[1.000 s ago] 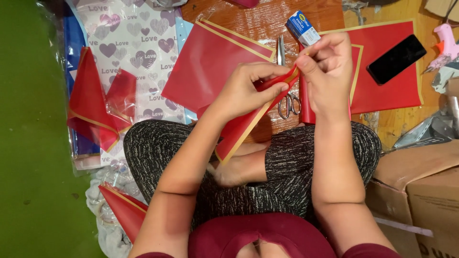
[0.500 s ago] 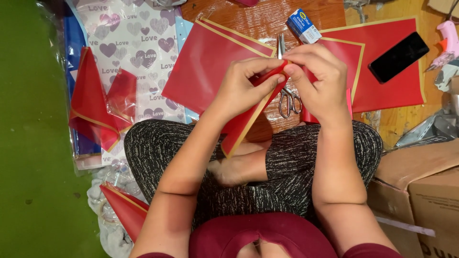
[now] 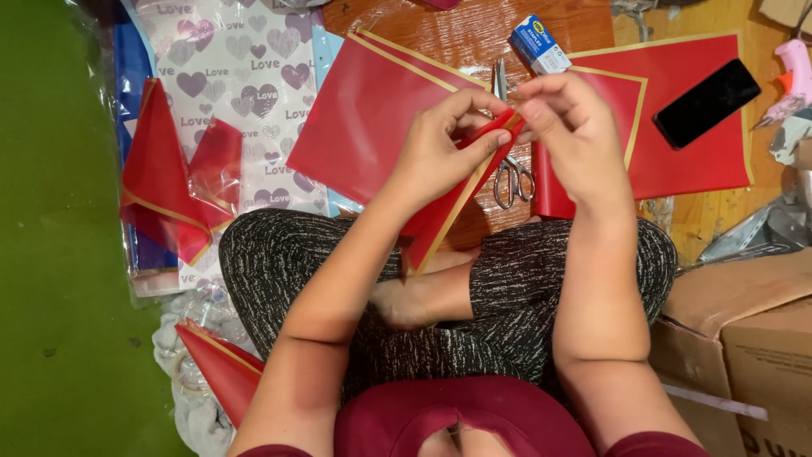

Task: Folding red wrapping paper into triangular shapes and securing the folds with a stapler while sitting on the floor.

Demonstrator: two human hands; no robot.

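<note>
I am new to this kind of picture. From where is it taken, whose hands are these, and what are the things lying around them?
The picture comes from a camera worn on a person's head, looking straight down, so you see that person's own arms and crossed legs. There is no machine here, only two bare hands. The left hand and the right hand together pinch the top end of a folded red paper piece with a gold edge. Under them, on the wooden floor, lie flat red paper sheets, scissors, a small blue and white box and a black phone. At the left lies heart-patterned wrapping paper, and at the right a cardboard box.
</note>
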